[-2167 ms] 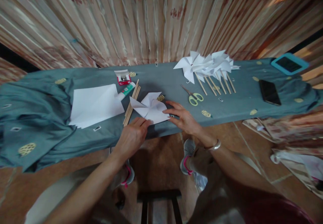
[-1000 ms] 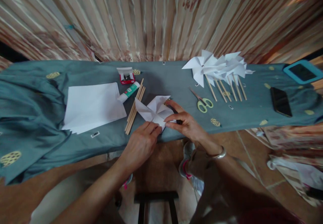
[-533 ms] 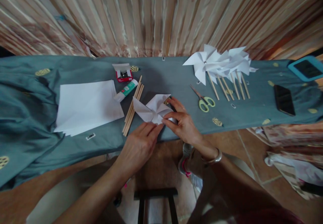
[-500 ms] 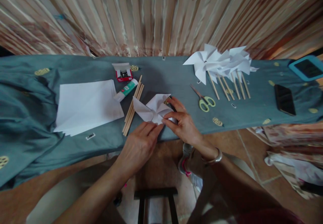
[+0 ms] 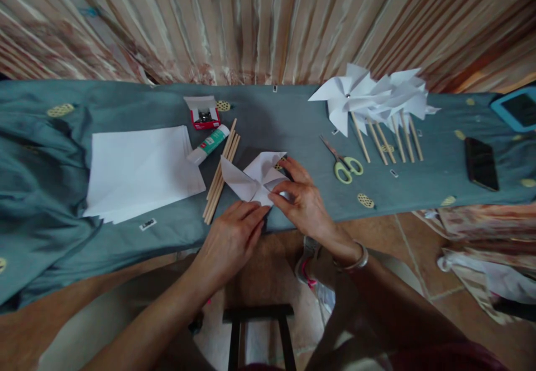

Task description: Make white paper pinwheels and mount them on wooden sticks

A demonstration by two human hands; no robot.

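A white paper pinwheel (image 5: 260,174) with curled blades lies at the front edge of the cloth-covered table. My left hand (image 5: 237,231) pinches its near edge from the left, fingers pressed together. From the right, my right hand (image 5: 302,198) grips a blade between thumb and forefinger, the other fingers reaching around the far side. No stick shows on this pinwheel. Just left of it lie several wooden sticks (image 5: 221,176) in a bundle. Beside them is a green and white glue stick (image 5: 209,144), and behind that an open red box (image 5: 204,115) of small metal pieces.
White paper sheets (image 5: 142,173) are stacked at the left. Green-handled scissors (image 5: 345,167) lie to the right, before several finished pinwheels (image 5: 355,97) on sticks. A black phone (image 5: 481,164) and a blue-framed device (image 5: 517,109) are at the far right. A dark stool (image 5: 257,313) stands below.
The view has shifted slightly, so the table items sit a little differently in frame. Both hands stay on the paper pinwheel, with only small finger movements.
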